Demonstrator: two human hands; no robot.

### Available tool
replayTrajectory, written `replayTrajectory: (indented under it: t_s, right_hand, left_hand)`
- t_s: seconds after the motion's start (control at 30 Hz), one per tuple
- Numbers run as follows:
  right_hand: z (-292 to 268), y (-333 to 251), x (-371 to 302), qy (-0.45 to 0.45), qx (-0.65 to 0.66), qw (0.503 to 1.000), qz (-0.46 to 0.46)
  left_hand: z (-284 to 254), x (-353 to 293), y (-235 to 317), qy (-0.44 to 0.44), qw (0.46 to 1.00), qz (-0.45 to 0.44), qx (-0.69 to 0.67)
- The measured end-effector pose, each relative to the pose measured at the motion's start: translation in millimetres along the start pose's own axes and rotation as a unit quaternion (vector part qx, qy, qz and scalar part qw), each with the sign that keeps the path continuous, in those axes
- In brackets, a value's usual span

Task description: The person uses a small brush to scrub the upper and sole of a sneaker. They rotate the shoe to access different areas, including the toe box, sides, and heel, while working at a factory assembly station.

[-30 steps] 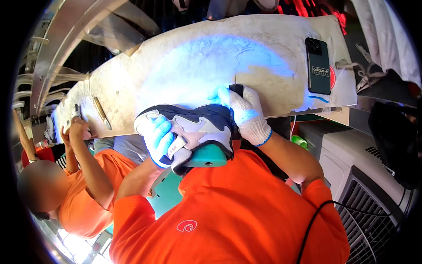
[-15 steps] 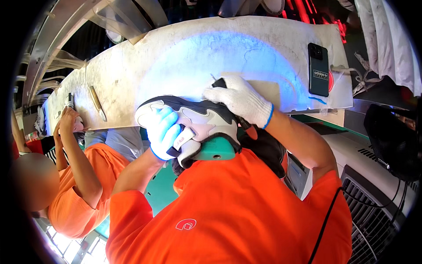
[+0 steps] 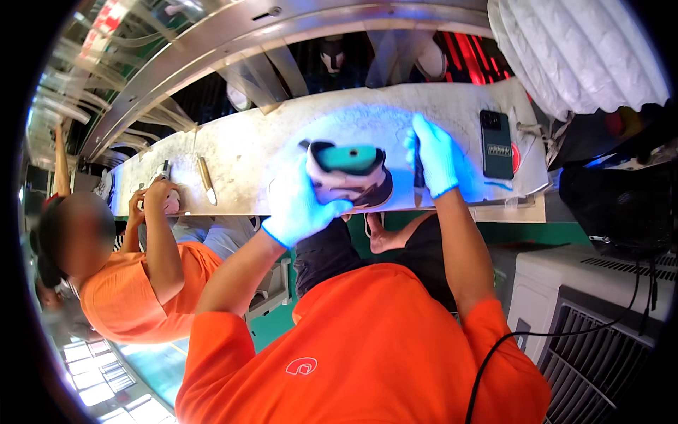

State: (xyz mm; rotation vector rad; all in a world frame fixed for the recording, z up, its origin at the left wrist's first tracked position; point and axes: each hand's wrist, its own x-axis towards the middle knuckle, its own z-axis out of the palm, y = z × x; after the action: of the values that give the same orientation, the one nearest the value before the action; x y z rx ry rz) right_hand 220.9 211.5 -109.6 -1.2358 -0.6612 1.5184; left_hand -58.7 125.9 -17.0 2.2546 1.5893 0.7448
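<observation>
A white, pale pink and black sneaker (image 3: 364, 189) stands over the worktable with its heel toward me. A teal shoe last (image 3: 341, 160) with a small hole fills its opening. My left hand (image 3: 300, 206), in a white glove lit blue, grips the sneaker's left side, thumb across the heel. My right hand (image 3: 434, 157), gloved too, is to the right of the sneaker, apart from it. Its fingers close round a slender dark-handled tool (image 3: 419, 166) held upright; I cannot make out its exact kind.
A black phone (image 3: 496, 145) lies on the worktable (image 3: 247, 152) at right, near a blue strip (image 3: 498, 186). A wooden-handled knife (image 3: 206, 180) lies left. A co-worker in orange (image 3: 152, 290) handles another shoe (image 3: 171, 203). Behind runs a metal-framed machine (image 3: 233, 34) with hanging strips.
The sneaker has turned from lying sideways to heel toward me, and moved onto the table. My right hand has drawn away from it to the right, still with the tool. The view has shifted.
</observation>
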Motion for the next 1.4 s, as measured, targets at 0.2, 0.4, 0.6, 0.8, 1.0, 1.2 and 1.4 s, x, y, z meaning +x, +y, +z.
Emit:
replayTrajectory:
  t_s: [0.2, 0.4, 0.6, 0.8, 1.0, 1.2, 1.4]
  right_hand:
    - [-15, 30, -30, -0.016, -0.220, 0.960, -0.174]
    - [-13, 42, -62, -0.031, -0.348, 0.884, -0.312]
    - [-1, 34, -67, -0.046, -0.437, 0.854, -0.279]
    - [3, 39, -54, -0.042, -0.486, 0.831, -0.268]
    - [13, 27, -57, -0.077, -0.616, 0.760, -0.191]
    - [-30, 0, -28, 0.055, -0.697, 0.675, -0.236]
    - [-2, 3, -31, -0.071, -0.273, 0.922, -0.266]
  left_hand:
    - [-9, 71, -36, -0.148, 0.976, -0.155, 0.030]
    - [-1, 50, -37, -0.106, 0.977, -0.020, 0.182]
    - [-6, 64, -39, -0.143, 0.975, -0.056, 0.161]
    - [-3, 62, -38, -0.132, 0.977, -0.067, 0.153]
    - [-4, 59, -45, -0.099, 0.982, -0.045, 0.156]
    - [23, 23, -43, 0.036, 0.986, 0.004, 0.163]
    - [29, -19, -39, 0.130, 0.988, 0.018, 0.084]
